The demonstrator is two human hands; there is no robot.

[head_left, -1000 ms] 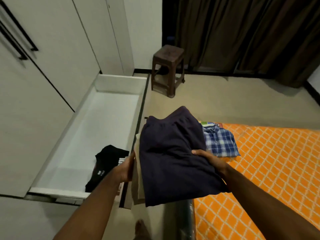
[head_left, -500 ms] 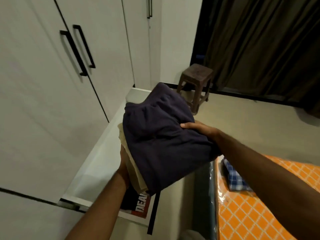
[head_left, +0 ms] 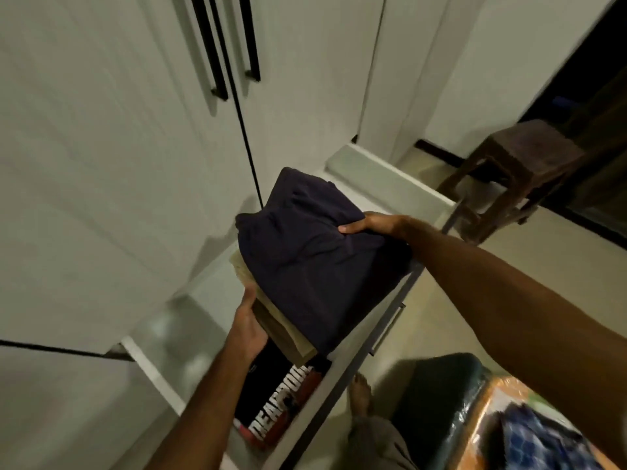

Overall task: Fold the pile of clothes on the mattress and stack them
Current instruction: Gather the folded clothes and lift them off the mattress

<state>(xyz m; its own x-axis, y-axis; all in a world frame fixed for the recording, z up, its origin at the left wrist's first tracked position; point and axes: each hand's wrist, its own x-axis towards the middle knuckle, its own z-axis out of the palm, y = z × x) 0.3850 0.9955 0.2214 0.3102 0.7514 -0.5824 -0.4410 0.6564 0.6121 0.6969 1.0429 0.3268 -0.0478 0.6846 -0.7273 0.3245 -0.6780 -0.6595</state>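
Both hands, left hand [head_left: 249, 329] beneath and right hand [head_left: 371, 225] on top, clasp the folded stack [head_left: 312, 266] over the open drawer [head_left: 390, 178]. Stowing looks underway. Next, it should be lowered level beside the black printed shirt [head_left: 281, 398].

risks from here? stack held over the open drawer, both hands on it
1. The beige garment juts out below the navy garment; the stack could shear apart when lowered.
2. The left hand supports only one edge and the right hand grips the top, so the far side may sag.
3. The black printed shirt lies in the drawer; landing half on it could tilt the stack.
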